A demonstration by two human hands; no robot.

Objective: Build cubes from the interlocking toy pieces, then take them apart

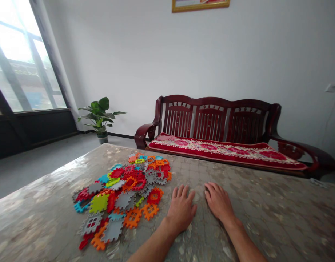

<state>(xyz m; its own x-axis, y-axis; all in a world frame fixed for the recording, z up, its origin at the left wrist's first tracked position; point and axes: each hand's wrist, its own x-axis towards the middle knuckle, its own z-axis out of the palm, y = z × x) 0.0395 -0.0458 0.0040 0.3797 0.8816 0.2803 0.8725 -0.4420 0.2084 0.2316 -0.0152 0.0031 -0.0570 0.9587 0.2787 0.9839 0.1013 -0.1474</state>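
My left hand lies on the patterned tabletop with its fingers spread and nothing in it. To its right, my right hand rests on the same surface, fingers stretched forward and holding nothing. Left of both hands spreads a loose heap of flat plastic building tiles with notched edges, in red, orange, grey, blue and lime. Nearest to my left hand are an orange window tile and a red tile. A lime square tile and a grey window tile lie at the heap's left side.
The table has a glossy floral cover. Behind it stands a dark red wooden bench with a red floral seat cover. A potted plant is at the back left, near a large window.
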